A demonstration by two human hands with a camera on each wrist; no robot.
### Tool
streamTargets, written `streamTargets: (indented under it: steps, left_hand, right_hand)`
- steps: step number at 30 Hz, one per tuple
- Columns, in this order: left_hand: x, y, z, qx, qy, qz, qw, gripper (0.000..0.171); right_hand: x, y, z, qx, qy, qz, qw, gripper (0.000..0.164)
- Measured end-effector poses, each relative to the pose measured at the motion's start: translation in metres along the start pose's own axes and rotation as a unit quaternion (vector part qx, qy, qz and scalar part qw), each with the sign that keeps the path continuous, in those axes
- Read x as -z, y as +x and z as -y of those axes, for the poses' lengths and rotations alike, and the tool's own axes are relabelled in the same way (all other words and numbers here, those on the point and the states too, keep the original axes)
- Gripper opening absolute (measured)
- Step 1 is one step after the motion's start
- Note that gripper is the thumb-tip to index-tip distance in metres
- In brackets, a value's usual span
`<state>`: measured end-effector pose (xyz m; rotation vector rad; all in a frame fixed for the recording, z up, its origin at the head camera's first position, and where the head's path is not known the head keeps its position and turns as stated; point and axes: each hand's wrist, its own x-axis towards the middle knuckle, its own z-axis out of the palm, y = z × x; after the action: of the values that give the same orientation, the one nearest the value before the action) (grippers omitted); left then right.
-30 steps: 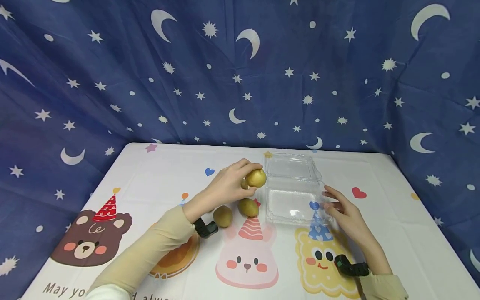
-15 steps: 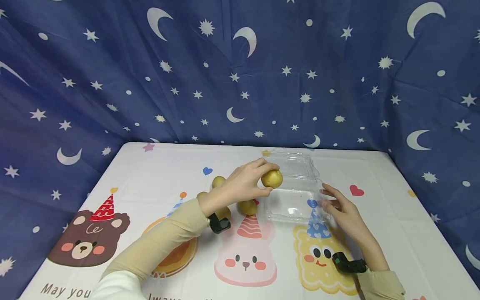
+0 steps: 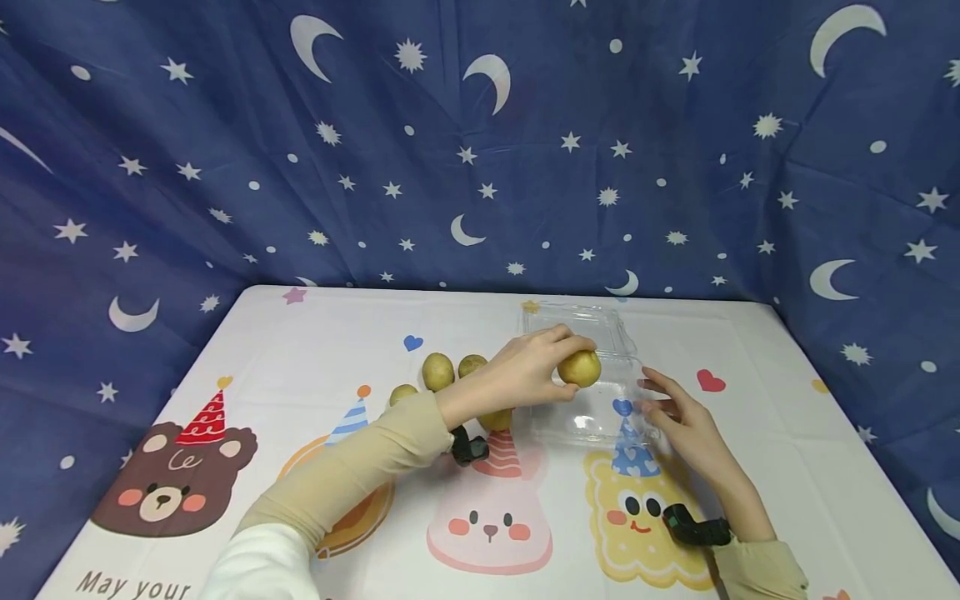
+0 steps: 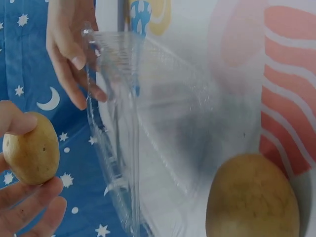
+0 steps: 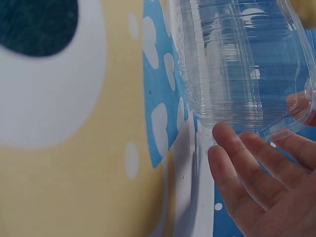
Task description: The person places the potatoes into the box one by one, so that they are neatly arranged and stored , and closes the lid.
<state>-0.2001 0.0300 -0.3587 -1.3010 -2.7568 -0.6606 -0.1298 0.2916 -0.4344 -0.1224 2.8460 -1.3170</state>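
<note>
While a potato [image 3: 580, 369] is pinched by the left hand [image 3: 528, 371] above the base of the clear plastic clamshell [image 3: 573, 427], the clamshell's right side is flanked by the right hand [image 3: 686, 425], fingers relaxed, nothing gripped; other potatoes [image 3: 437, 372] are spread left of the clamshell.

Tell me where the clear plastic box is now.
In the head view, the clear plastic box sits open right of centre, the right hand at its right side, loose potatoes to its left.

Potatoes [image 3: 438, 372] and a clear container [image 3: 558, 429] sit on the printed tablecloth [image 3: 330, 342].
</note>
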Motion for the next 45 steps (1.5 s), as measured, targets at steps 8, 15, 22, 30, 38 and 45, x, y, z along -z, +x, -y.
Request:
streamTargets:
  steps: [8,15,22,30,38,45]
  left_hand:
    - [-0.014,0.017,-0.005,-0.004,-0.01,0.017,0.9998,0.055]
    - [-0.028,0.029,-0.009,0.006,-0.024,0.03,0.9993,0.055]
    - [-0.044,0.039,-0.012,0.01,-0.03,0.032,0.999,0.054]
    - [-0.06,0.043,-0.016,0.052,-0.077,0.034,0.9951,0.054]
    - [-0.072,0.047,-0.018,0.098,-0.075,0.02,0.9921,0.054]
    - [-0.082,0.049,-0.017,0.122,-0.089,0.008,0.9886,0.052]
  right_hand:
    - [0.0,0.001,-0.001,0.009,-0.003,0.0,1.0,0.055]
    - [0.002,-0.001,0.0,0.008,0.004,0.004,1.0,0.055]
    - [0.002,-0.002,0.0,0.012,0.007,0.003,1.0,0.054]
    - [0.002,-0.002,-0.001,0.01,0.008,0.007,1.0,0.055]
    - [0.0,-0.002,-0.002,0.018,0.011,0.005,1.0,0.054]
    - [0.0,-0.002,-0.003,0.025,0.011,-0.001,1.0,0.054]
